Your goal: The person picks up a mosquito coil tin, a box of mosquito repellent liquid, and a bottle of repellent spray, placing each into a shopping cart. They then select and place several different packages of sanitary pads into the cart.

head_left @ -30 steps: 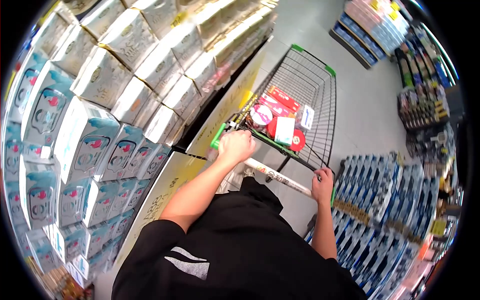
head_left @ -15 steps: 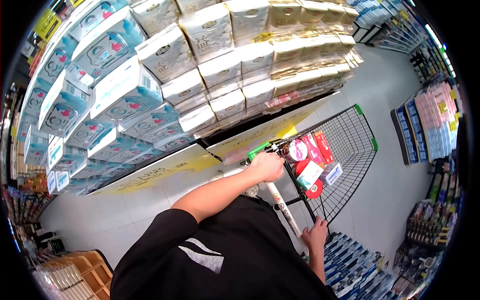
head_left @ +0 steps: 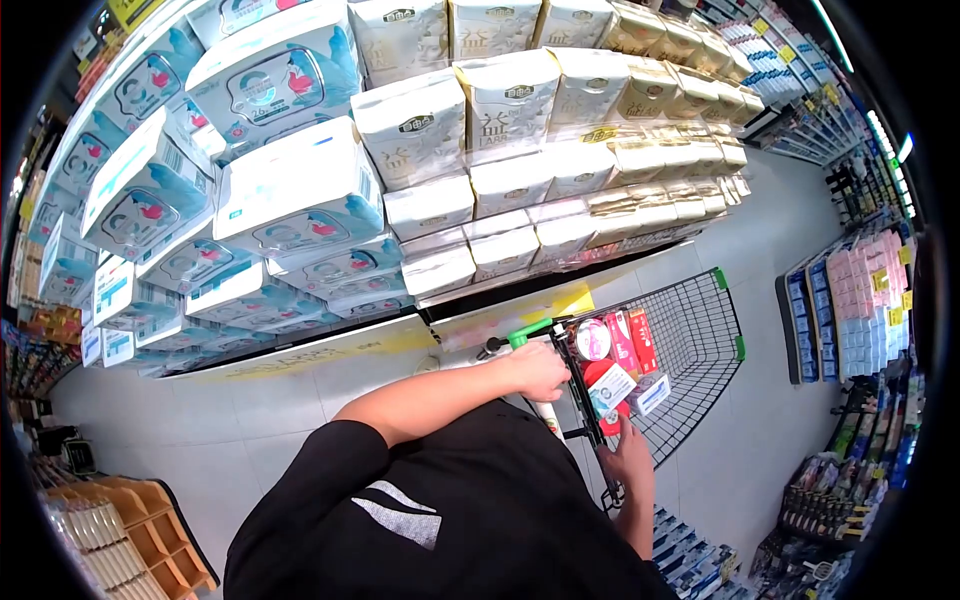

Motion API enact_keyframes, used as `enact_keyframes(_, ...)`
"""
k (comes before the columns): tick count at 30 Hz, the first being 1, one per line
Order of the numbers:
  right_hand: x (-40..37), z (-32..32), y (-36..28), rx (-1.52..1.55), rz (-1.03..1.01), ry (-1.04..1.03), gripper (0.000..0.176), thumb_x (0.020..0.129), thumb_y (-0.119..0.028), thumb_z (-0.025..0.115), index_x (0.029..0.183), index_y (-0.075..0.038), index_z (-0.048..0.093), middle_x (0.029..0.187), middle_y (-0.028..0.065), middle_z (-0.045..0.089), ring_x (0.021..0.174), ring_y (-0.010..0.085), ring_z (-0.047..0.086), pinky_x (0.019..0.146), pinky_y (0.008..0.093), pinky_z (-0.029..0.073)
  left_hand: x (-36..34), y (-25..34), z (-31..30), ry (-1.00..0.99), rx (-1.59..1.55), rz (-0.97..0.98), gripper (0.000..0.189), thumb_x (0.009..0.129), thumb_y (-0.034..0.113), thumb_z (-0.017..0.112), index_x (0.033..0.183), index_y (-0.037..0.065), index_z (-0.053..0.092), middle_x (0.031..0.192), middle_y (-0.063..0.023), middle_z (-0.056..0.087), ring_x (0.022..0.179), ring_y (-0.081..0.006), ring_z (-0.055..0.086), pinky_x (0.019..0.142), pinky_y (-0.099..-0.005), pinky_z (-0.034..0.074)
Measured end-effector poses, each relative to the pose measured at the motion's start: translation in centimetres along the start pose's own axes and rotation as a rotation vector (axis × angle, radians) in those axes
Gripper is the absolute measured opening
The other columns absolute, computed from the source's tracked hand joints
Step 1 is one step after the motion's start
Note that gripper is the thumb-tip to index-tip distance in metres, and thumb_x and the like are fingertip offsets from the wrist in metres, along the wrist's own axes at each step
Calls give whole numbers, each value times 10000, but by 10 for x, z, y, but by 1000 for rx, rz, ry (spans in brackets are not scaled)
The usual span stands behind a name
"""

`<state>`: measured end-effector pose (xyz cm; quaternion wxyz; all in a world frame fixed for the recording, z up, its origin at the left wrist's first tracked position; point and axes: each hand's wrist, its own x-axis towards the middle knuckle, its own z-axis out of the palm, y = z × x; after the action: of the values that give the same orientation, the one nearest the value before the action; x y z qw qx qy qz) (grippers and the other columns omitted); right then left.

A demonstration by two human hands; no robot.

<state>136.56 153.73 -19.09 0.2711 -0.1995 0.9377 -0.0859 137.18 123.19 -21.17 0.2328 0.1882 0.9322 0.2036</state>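
My left hand point(head_left: 543, 371) is closed around the handlebar point(head_left: 549, 417) of a black wire shopping cart point(head_left: 712, 345) with green corner pieces. My right hand point(head_left: 628, 458) is over the cart's near right side, fingers stretched forward and thumb apart, fingertips right at a red round-topped item point(head_left: 613, 420). Around that lie a white and teal box point(head_left: 610, 389), a white and purple pack point(head_left: 653, 394), a round white and pink tub point(head_left: 593, 340), a pink box point(head_left: 622, 341) and a red box point(head_left: 642, 342).
A tall stack of blue-white packs point(head_left: 275, 85) and white-gold packs point(head_left: 510, 100) borders the cart's left side. Pink and blue packs point(head_left: 870, 300) stand on a right-hand display. Blue-white packs point(head_left: 690, 560) sit near my right arm, a wooden shelf point(head_left: 150, 520) at lower left.
My right hand has moved from the cart's side edge inward to the red round-topped item. My left hand stays on the handlebar. The view has shifted, with the shelf packs now further right.
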Motion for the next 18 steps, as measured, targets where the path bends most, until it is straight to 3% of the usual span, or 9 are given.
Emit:
enact_keyframes(4, 28, -64, -46, 49, -195, -3, 759, 830, -275, 773, 1476, -34, 456, 1268, 239, 618, 1174, 418, 602, 991, 478, 508, -10, -3, 1, 46, -41, 77, 335, 852, 329, 630, 1042, 71, 729, 1039, -137, 735, 1008, -349, 709, 881, -486, 552)
enact_keyframes(5, 34, -82, -61, 49, -195, -4, 759, 830, -275, 773, 1476, -34, 456, 1268, 239, 618, 1174, 418, 602, 991, 478, 508, -15, -4, -1, 32, -86, 86, 356, 864, 318, 630, 1094, 63, 724, 1105, -140, 718, 1064, -348, 693, 912, -485, 543)
enact_keyframes(7, 43, -117, -92, 60, -382, 147, 684, 867, -230, 743, 1466, -34, 477, 1270, 226, 625, 1175, 411, 601, 1001, 464, 504, -26, 0, -9, 55, -125, 105, 363, 885, 323, 643, 1140, 73, 709, 1114, -131, 707, 1073, -342, 677, 925, -483, 531)
enact_keyframes(9, 52, -152, -129, 64, -479, 169, 619, 896, -187, 716, 1452, -34, 491, 1280, 214, 625, 1182, 406, 595, 1009, 453, 496, -37, -4, -11, 81, -157, 126, 374, 905, 328, 657, 1186, 84, 694, 1123, -122, 696, 1083, -336, 661, 938, -482, 519)
enact_keyframes(11, 71, -172, -150, 89, -663, 287, 596, 902, -169, 710, 1443, -33, 498, 1275, 206, 628, 1181, 402, 594, 1006, 445, 494, -53, -11, -10, 328, -227, 198, 335, 913, 277, 666, 1180, 76, 687, 1113, -123, 688, 1066, -340, 658, 929, -480, 526)
enact_keyframes(12, 75, -186, -166, 64, -733, 364, 583, 902, -159, 709, 1433, -29, 507, 1266, 205, 632, 1180, 397, 596, 1003, 441, 495, -63, -8, -19, 327, -225, 206, 335, 913, 277, 666, 1180, 76, 687, 1113, -123, 688, 1066, -340, 658, 929, -480, 526)
enact_keyframes(18, 82, -262, -263, 169, -1137, 593, 510, 878, -97, 725, 1365, -46, 584, 1282, 177, 646, 1196, 363, 607, 1012, 423, 488, -151, 28, -146, 910, -115, 236, 283, 853, 131, 752, 1127, 84, 698, 991, -96, 688, 927, -301, 678, 824, -424, 554)
